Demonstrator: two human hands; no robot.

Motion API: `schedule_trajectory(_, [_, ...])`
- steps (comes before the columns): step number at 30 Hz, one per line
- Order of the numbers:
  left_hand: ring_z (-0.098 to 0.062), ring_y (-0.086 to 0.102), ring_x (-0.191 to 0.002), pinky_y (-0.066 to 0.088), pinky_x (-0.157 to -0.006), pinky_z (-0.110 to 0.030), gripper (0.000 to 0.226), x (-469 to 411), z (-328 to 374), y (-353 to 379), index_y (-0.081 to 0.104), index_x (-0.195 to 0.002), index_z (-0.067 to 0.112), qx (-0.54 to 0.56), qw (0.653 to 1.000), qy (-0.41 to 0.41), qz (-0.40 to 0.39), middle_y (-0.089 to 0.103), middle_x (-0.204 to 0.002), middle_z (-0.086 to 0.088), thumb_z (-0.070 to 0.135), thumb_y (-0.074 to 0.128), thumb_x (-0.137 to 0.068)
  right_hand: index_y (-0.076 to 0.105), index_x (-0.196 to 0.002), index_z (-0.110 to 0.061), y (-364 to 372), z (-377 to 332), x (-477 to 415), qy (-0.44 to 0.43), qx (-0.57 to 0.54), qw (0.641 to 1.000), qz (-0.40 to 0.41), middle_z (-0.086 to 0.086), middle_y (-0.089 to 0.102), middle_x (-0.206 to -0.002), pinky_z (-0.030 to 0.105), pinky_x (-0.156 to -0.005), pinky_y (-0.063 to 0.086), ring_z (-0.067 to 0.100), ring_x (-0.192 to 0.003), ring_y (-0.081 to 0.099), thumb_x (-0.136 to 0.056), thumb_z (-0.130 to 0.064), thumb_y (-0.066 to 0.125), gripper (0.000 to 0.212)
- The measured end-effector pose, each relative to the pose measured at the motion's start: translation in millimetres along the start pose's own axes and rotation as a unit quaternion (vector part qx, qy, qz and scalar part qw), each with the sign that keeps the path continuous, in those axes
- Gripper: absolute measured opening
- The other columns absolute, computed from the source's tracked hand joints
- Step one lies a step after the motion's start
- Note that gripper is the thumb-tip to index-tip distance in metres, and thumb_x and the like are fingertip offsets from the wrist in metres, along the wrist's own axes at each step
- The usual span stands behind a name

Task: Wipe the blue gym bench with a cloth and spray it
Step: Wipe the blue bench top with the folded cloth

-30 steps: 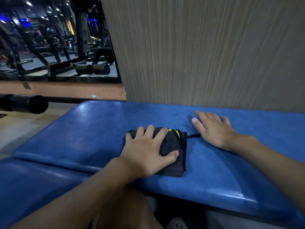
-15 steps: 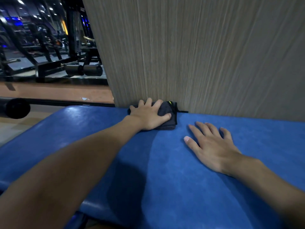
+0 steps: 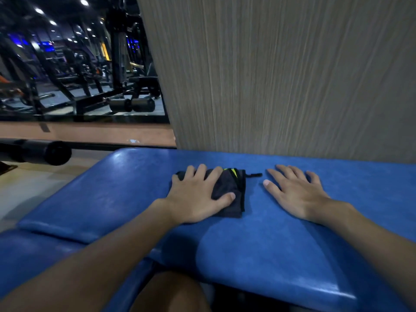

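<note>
Wiping with which hand, and how is it set? (reader)

My left hand [image 3: 198,197] lies flat on the folded dark cloth [image 3: 233,188], fingers spread and straight. It presses the cloth and does not clutch it. My right hand [image 3: 297,194] rests flat and spread on the bare bench [image 3: 117,194], just right of the cloth, holding nothing. (me)

Where is the cloth, and which way does it point? (reader)

Mid-bench, nearer the wall [image 3: 281,75] than my edge. Its uncovered folded edge runs away from me toward the wall. I take that as its long axis, though my hand hides much of it. The small loop [image 3: 254,175] at its far corner points right, toward my right hand. The bench itself runs left to right along the wall. (me)

How should the stroke go? (reader)

In my judgement: even palm pressure, overlapping passes along the bench's length, folds flat, right hand bracing clear of the path. No spray bottle shows, so I cannot tell whether spraying is done. (me)
</note>
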State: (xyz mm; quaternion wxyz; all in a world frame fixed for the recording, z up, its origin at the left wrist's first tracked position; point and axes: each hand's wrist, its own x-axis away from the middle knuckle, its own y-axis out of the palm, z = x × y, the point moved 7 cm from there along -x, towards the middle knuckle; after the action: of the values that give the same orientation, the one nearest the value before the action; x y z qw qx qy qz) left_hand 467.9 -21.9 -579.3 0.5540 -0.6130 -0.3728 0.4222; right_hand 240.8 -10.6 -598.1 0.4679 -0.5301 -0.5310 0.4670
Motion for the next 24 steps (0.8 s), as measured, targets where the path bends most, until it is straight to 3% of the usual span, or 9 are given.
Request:
schedule_trajectory(4, [-0.022, 0.031, -0.124, 0.035, -0.098, -0.051, 0.088, 56, -4, -6, 0.013, -0.147, 0.04, -0.014, 1.0, 0.016, 0.013, 0.033, -0.133, 0.006, 0.086, 0.004, -0.072, 0.023, -0.153, -0.034, -6, -4, 4, -0.002, 0.01, 1.0, 0.004, -0.006, 0.015, -0.163, 0.048, -0.12, 0.006, 0.016, -0.15, 0.008, -0.099, -0.058, 0.009, 0.061])
schedule_trajectory(10, [-0.017, 0.035, -0.117, 0.036, -0.098, -0.048, 0.087, 87, -7, -12, 0.021, -0.146, 0.041, 0.003, 0.999, 0.024, 0.035, 0.036, -0.126, 0.011, 0.087, 0.01, -0.073, 0.036, -0.147, -0.031, -14, -18, 2, -0.028, 0.029, 0.999, 0.01, -0.007, 0.029, -0.157, 0.054, -0.118, 0.006, 0.016, -0.147, 0.017, -0.099, -0.057, 0.01, 0.06])
schedule_trajectory(15, [-0.018, 0.035, -0.12, 0.034, -0.1, -0.051, 0.082, 51, -12, -6, 0.02, -0.138, 0.046, 0.026, 1.0, 0.016, 0.007, 0.036, -0.125, 0.01, 0.088, 0.01, -0.068, 0.026, -0.153, -0.03, -14, -42, -9, -0.051, -0.051, 0.997, 0.018, -0.009, 0.027, -0.16, 0.047, -0.12, 0.005, 0.013, -0.148, 0.017, -0.1, -0.056, 0.01, 0.061])
schedule_trajectory(20, [-0.024, 0.036, -0.127, 0.034, -0.102, -0.055, 0.083, -14, -23, 2, 0.024, -0.138, 0.044, 0.04, 0.999, -0.003, 0.003, 0.04, -0.131, 0.005, 0.087, 0.013, -0.068, 0.01, -0.157, -0.026, 6, -43, -18, -0.047, -0.005, 0.999, 0.0, -0.008, 0.008, -0.165, 0.049, -0.121, 0.001, 0.012, -0.151, 0.001, -0.086, -0.066, -0.004, 0.084])
schedule_trajectory(24, [-0.03, 0.033, -0.134, 0.032, -0.105, -0.059, 0.074, -80, -34, 11, 0.025, -0.142, 0.041, 0.033, 0.999, -0.021, 0.006, 0.039, -0.14, 0.0, 0.084, 0.026, -0.081, 0.001, -0.158, -0.023, 10, -43, -21, -0.042, 0.011, 0.999, 0.0, -0.008, 0.0, -0.166, 0.048, -0.121, -0.001, 0.011, -0.152, -0.006, -0.084, -0.068, -0.006, 0.087])
